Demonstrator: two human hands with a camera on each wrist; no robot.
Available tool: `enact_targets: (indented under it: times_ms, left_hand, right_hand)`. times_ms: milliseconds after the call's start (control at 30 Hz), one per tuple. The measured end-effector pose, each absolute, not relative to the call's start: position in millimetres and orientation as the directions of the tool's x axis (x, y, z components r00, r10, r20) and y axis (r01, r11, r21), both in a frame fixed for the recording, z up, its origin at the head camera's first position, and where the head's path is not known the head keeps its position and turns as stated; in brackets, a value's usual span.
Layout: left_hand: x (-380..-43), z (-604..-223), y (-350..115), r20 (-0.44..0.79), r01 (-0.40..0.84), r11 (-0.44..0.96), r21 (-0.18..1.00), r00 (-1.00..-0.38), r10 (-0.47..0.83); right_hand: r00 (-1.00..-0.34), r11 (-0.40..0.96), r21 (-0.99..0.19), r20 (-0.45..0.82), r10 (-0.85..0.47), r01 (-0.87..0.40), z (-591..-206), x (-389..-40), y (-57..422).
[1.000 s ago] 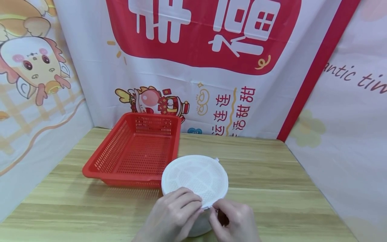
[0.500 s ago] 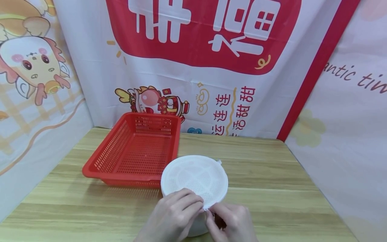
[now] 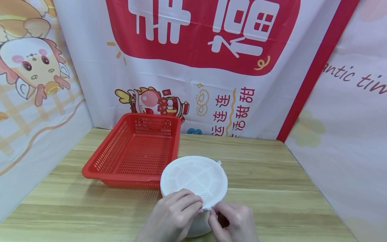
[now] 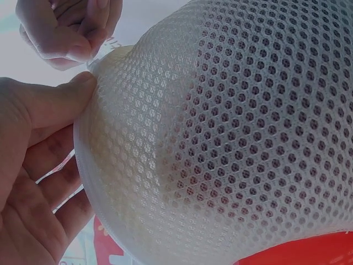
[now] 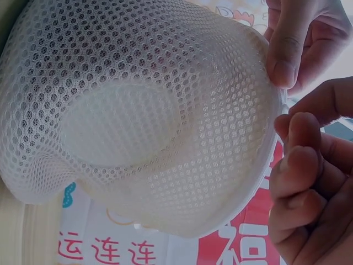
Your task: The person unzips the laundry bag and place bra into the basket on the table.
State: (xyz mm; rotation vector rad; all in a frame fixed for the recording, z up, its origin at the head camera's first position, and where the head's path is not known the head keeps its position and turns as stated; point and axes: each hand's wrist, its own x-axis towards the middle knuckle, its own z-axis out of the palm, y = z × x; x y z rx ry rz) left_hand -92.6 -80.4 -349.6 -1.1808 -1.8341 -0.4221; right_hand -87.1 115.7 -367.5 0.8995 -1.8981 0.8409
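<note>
Showing small holes, the white mesh bag [image 3: 196, 179] looks round-topped.

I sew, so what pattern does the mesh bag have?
The mesh bag has rows of small holes, clearest in the left wrist view.

In the upper middle of the frame, a white fabric backdrop [image 3: 269, 107] bears a rounded red printed panel [image 3: 199, 37] with a big white 福 [image 3: 252, 20], turned sideways; the large character to its left is cut by the top edge. Below, slim red characters [image 3: 222, 116] give 运连连 and 活甜甜 (the right wrist view shows 运连连 upright, lower left). At far right, brown script lettering [image 3: 338, 72] on a pale printed fabric wall [image 3: 341, 134] reads "antic", then a word starting "ti".
</note>
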Motion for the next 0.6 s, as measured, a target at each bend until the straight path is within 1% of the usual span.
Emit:
enact_targets:
  times_ms: [167,400,500,600]
  left_hand:
    - [-92.3,-349.4,-80.8,0.823,0.853,0.495,-0.165,-0.158,0.546]
    - [-92.1,-349.2,-81.0,0.828,0.853,0.494,-0.17,-0.148,0.54]
    - [-91.9,-349.1,-81.7,0.829,0.855,0.497,-0.152,-0.164,0.535]
    - [-91.2,-348.8,-82.7,0.827,0.858,0.5,-0.113,-0.198,0.526]
  right_hand:
    - [-0.39,0.505,-0.219,0.883,-0.261,-0.834,-366.1,-87.1,117.9]
    - [-0.413,0.547,-0.223,0.875,-0.252,-0.807,-367.1,-88.0,121.4]
    - [-0.434,0.558,-0.228,0.86,-0.269,-0.798,-367.8,-88.1,122.0]
    - [-0.466,0.57,-0.244,0.839,-0.282,-0.784,-367.9,-88.0,122.3]
